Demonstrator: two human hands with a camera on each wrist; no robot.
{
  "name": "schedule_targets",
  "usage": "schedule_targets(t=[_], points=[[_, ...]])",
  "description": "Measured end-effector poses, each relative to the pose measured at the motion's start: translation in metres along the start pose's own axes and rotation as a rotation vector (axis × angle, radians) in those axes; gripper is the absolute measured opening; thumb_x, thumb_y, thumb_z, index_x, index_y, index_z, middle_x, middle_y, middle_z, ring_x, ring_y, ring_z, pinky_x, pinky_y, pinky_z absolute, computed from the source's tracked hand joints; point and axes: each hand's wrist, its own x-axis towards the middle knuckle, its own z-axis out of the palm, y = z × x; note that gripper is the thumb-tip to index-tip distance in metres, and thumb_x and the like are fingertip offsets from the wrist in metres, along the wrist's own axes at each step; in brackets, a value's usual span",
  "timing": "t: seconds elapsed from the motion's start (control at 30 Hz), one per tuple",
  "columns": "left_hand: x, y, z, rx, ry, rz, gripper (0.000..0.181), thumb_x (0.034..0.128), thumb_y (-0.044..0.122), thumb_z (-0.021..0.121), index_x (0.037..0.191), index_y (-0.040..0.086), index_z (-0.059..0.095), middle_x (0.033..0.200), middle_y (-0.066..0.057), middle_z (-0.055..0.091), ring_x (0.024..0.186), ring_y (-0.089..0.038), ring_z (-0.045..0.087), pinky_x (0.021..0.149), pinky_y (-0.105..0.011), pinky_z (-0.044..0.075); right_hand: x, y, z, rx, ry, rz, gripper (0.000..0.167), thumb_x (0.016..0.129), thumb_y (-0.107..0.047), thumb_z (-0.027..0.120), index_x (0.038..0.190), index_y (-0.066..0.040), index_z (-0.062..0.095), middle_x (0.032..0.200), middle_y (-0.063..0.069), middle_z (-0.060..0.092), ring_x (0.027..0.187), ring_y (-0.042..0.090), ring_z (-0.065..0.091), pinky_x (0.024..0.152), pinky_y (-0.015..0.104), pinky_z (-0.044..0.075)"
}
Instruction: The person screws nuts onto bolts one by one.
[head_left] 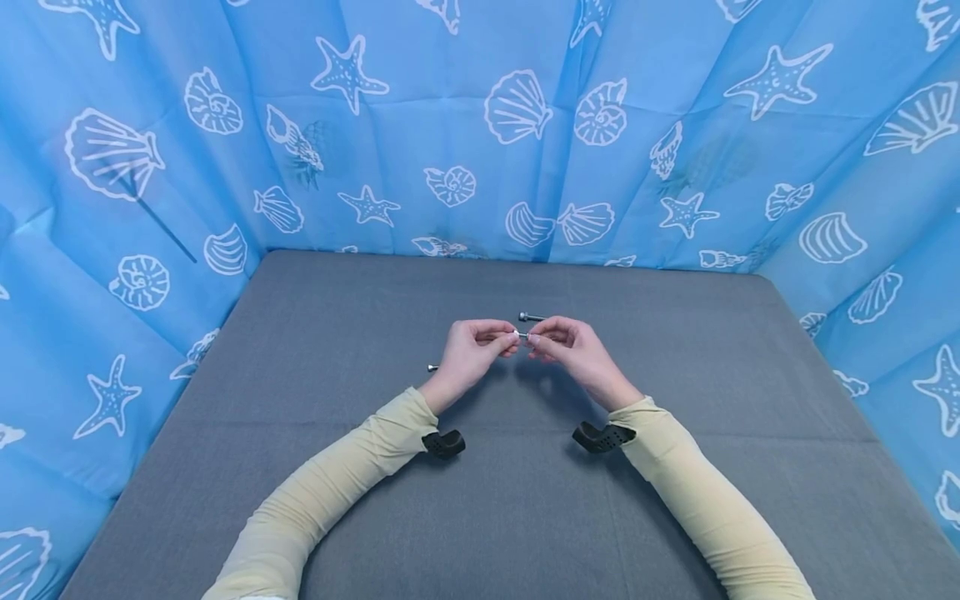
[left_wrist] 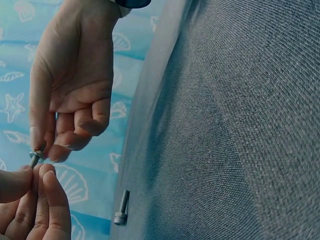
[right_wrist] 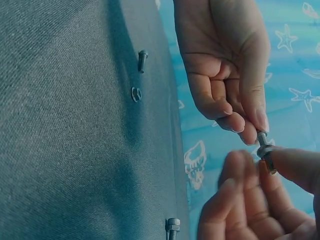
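Between the two hands a small metal bolt (right_wrist: 271, 167) lies along the line from one to the other, with a ring-shaped nut (right_wrist: 265, 150) around its shank. My left hand (head_left: 474, 350) pinches one end of the bolt between thumb and fingertips, which hide that end. The right hand (head_left: 573, 350) has its thumb and forefinger at the nut, pinching it, while its other fingers are loosely bent. In the left wrist view the left hand (left_wrist: 37, 205) is lower and the right hand (left_wrist: 75, 80) above. Both hands are raised over the table.
A bolt (head_left: 528, 317) lies on the grey table (head_left: 375, 300) just beyond the right hand. Another bolt (head_left: 432, 367) is beside the left wrist, with a loose nut (right_wrist: 136, 94) close by. A blue patterned curtain (head_left: 450, 125) surrounds the table.
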Motion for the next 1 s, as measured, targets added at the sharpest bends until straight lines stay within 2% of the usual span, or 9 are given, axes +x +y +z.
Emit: schedule_targets(t=[0.13, 0.27, 0.37, 0.53, 0.73, 0.9, 1.0], points=[[-0.0002, -0.0001, 0.0006, 0.005, 0.009, 0.000, 0.016, 0.0881, 0.004, 0.069, 0.098, -0.008, 0.069, 0.085, -0.017, 0.071, 0.075, -0.024, 0.070, 0.071, -0.039, 0.060, -0.0004, -0.0012, 0.0005, -0.011, 0.015, 0.034, 0.034, 0.098, -0.028, 0.057, 0.111, 0.003, 0.060, 0.106, 0.024, 0.065, 0.091, 0.030, 0.066, 0.084, 0.053, 0.052], [-0.0005, 0.0004, 0.0009, 0.000, 0.008, -0.001, 0.014, 0.0880, 0.003, 0.069, 0.098, -0.007, 0.069, 0.084, -0.016, 0.071, 0.074, -0.022, 0.070, 0.072, -0.041, 0.060, -0.0013, -0.0019, 0.0011, 0.004, 0.022, 0.006, 0.029, 0.096, -0.021, 0.061, 0.113, 0.003, 0.058, 0.106, 0.026, 0.064, 0.088, 0.026, 0.067, 0.079, 0.050, 0.054], [-0.0003, 0.0002, 0.0010, -0.006, 0.007, -0.001, 0.016, 0.0880, 0.003, 0.069, 0.099, -0.009, 0.069, 0.085, -0.017, 0.071, 0.074, -0.023, 0.070, 0.071, -0.040, 0.060, -0.0013, -0.0014, 0.0018, -0.002, 0.017, -0.007, 0.026, 0.095, -0.017, 0.063, 0.111, 0.003, 0.058, 0.105, 0.026, 0.064, 0.086, 0.023, 0.067, 0.077, 0.048, 0.054], [0.0005, -0.0012, 0.0012, -0.013, 0.002, 0.009, 0.022, 0.0880, 0.003, 0.069, 0.102, -0.014, 0.066, 0.086, -0.020, 0.070, 0.075, -0.024, 0.070, 0.069, -0.034, 0.060, -0.0005, 0.0001, 0.0025, 0.001, 0.012, 0.015, 0.033, 0.098, -0.025, 0.057, 0.110, 0.006, 0.059, 0.102, 0.020, 0.067, 0.086, 0.024, 0.067, 0.079, 0.049, 0.055], [0.0001, 0.0006, 0.0013, -0.003, 0.003, 0.005, 0.018, 0.0881, 0.002, 0.068, 0.100, -0.011, 0.068, 0.085, -0.017, 0.071, 0.074, -0.022, 0.070, 0.069, -0.034, 0.060, -0.0011, -0.0001, 0.0020, 0.041, 0.016, -0.022, 0.031, 0.095, -0.016, 0.062, 0.115, 0.007, 0.055, 0.104, 0.025, 0.064, 0.085, 0.022, 0.066, 0.077, 0.047, 0.054], [-0.0003, 0.0016, 0.0020, 0.007, -0.001, 0.005, 0.019, 0.0886, 0.004, 0.068, 0.101, -0.011, 0.068, 0.087, -0.018, 0.071, 0.076, -0.024, 0.070, 0.070, -0.034, 0.060, 0.0004, -0.0004, 0.0025, 0.014, 0.016, 0.019, 0.031, 0.098, -0.024, 0.057, 0.110, 0.005, 0.059, 0.099, 0.019, 0.067, 0.084, 0.021, 0.067, 0.079, 0.047, 0.055], [-0.0003, 0.0019, 0.0020, 0.007, -0.003, 0.008, 0.020, 0.0888, 0.005, 0.068, 0.101, -0.010, 0.068, 0.088, -0.021, 0.070, 0.079, -0.029, 0.070, 0.072, -0.037, 0.060, 0.0002, -0.0008, 0.0022, 0.022, 0.013, 0.029, 0.033, 0.099, -0.025, 0.056, 0.112, 0.005, 0.057, 0.098, 0.018, 0.067, 0.084, 0.022, 0.067, 0.080, 0.048, 0.055]])
